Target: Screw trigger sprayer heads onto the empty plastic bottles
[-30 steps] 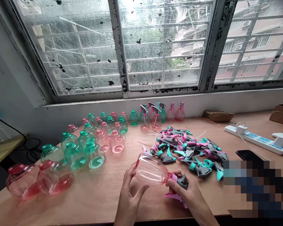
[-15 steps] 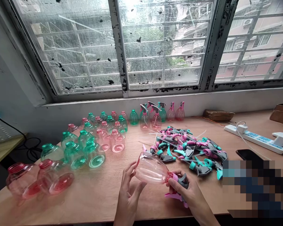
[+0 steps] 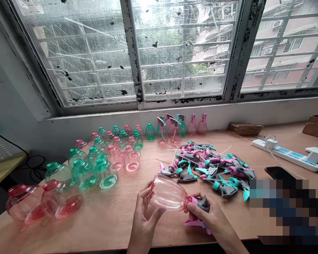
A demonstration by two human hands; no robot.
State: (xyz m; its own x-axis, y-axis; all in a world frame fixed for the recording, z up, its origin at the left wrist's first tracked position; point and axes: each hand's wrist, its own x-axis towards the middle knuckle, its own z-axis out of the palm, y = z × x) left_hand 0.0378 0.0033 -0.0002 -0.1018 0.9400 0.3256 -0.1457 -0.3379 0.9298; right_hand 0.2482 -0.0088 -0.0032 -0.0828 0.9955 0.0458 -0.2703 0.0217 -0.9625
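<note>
A clear pink spray bottle (image 3: 169, 194) lies on its side in the air above the table's front part, its neck pointing right. My left hand (image 3: 145, 215) is closed around its base end, thumb below and fingers partly hidden behind the plastic. At the neck, my right hand (image 3: 208, 215) pinches the pink collar of a grey and pink trigger sprayer (image 3: 198, 223), which sits on the bottle's mouth. Its pink trigger hangs down under the hand. Just beyond the hands lies a heap of trigger sprayers (image 3: 214, 171) in grey, pink and teal.
Open pink bottles (image 3: 62, 201) and green bottles (image 3: 106, 173) stand in rows at left. Several bottles with sprayers (image 3: 175, 132) stand by the wall. On the right are a white power strip (image 3: 286, 155), a black phone (image 3: 279, 173) and a brown box (image 3: 316, 127).
The bottle's base end has dipped slightly and shifted a little left, with both hands still on bottle and sprayer. The rest of the table looks the same.
</note>
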